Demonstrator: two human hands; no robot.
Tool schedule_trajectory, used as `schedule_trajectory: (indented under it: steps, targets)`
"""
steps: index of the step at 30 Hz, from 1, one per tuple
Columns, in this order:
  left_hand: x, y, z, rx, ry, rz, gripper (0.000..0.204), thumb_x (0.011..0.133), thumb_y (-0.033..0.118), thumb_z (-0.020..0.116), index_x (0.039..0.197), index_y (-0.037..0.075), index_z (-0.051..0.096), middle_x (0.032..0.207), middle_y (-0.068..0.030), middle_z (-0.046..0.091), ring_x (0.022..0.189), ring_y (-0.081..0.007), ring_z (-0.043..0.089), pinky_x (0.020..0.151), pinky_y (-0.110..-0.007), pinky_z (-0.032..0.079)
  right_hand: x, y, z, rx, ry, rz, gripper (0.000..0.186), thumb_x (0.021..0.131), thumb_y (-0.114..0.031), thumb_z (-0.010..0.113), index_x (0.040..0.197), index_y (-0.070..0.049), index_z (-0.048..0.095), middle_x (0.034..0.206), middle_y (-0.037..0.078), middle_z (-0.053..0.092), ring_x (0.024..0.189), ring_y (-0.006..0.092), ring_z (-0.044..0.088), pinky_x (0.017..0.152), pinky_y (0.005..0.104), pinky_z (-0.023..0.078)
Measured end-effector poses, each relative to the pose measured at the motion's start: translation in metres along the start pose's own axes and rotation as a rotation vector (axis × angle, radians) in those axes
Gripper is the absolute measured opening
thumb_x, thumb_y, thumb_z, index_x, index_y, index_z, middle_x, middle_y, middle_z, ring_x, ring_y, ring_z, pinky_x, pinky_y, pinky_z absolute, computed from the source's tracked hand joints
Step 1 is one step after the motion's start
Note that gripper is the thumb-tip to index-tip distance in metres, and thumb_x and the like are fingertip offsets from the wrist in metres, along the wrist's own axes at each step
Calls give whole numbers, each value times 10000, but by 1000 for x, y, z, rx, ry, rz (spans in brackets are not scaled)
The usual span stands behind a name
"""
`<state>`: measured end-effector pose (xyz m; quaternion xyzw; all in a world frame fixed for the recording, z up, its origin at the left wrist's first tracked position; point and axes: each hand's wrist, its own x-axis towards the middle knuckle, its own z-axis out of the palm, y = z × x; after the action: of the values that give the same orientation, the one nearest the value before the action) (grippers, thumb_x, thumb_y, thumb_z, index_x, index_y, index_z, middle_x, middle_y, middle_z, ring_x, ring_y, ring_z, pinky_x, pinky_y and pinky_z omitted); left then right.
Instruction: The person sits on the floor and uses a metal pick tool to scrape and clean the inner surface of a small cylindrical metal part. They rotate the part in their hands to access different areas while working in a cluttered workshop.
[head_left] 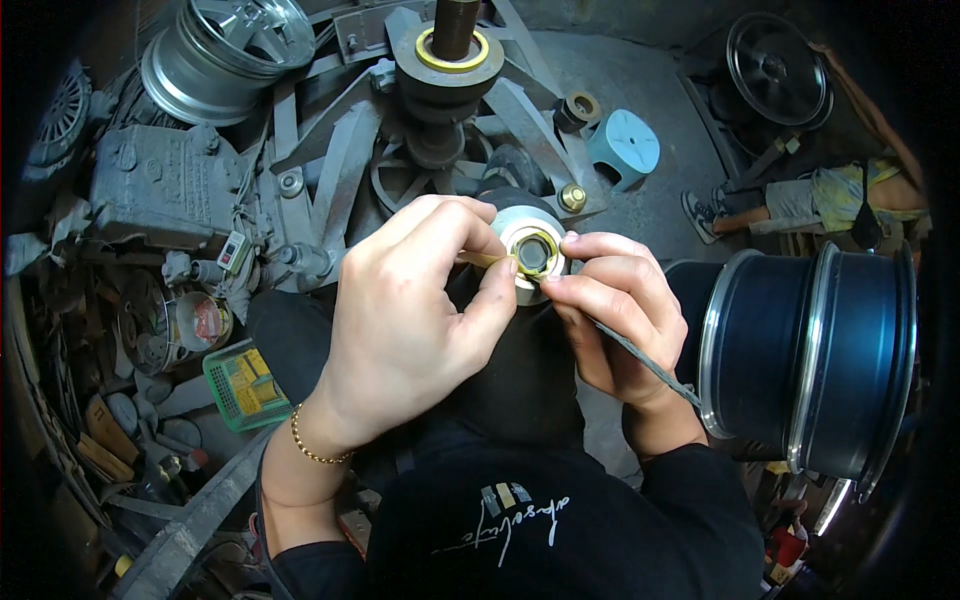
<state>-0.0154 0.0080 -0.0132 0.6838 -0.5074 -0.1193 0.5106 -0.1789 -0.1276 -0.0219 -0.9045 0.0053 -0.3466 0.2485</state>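
Observation:
My left hand (410, 310) grips a round silver hub part (527, 222) with a yellow ring (550, 262) set around its dark centre hole; my thumb and forefinger pinch its near-left rim. My right hand (620, 310) holds a thin dark metal rod (650, 365), its tip pressed at the ring on the part's right side. The rod's far end runs down past my wrist. A gold bracelet (315, 445) circles my left wrist. Both hands work close in front of my chest, above my dark clothes.
A dark blue wheel rim (830, 350) lies on its side at the right. A grey machine with a yellow-collared shaft (450, 55) stands ahead. A silver rim (225, 55) sits upper left, a light blue stool (625, 145) beyond. Another person's legs (780, 205) show at the right.

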Motion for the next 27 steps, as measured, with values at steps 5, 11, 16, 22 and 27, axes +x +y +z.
schedule_trajectory:
  steps: [5,11,16,22,27]
  targets:
    - [-1,-3,1,-41,8,-12,110,829,-18,742,875,-57,651,1038,-167,728,858,-194,734,785,-291,578,2,0,-5,30,-41,18,293,762,19,787,1050,-17,750,945,112,660,994,323,697,841,401,576]
    - [-3,-4,3,-165,19,-85,194,836,-19,753,994,-57,648,1063,-159,729,928,-185,730,845,-296,576,3,10,-10,116,-76,42,253,797,-4,768,1049,-19,746,949,120,663,1006,318,697,862,403,564]
    - [-8,-14,0,-226,-51,-63,546,794,26,818,1273,-45,565,1188,-152,706,1075,-209,703,974,-334,539,1,15,-15,218,-79,79,250,811,3,764,1060,-26,751,971,124,679,1031,314,692,886,400,556]
    - [-7,-33,7,-216,-70,169,783,714,63,862,1418,19,520,1305,-176,630,1170,-323,647,988,-403,521,-7,18,-10,385,22,104,215,839,-20,768,1054,-15,754,982,118,690,1041,319,679,917,415,540]
    - [-18,-29,28,-139,92,152,806,675,76,895,1387,17,523,1281,-183,633,1149,-366,642,1000,-421,513,-10,19,-7,304,55,59,218,826,-47,785,1042,-26,758,971,110,685,1030,308,665,925,416,530]
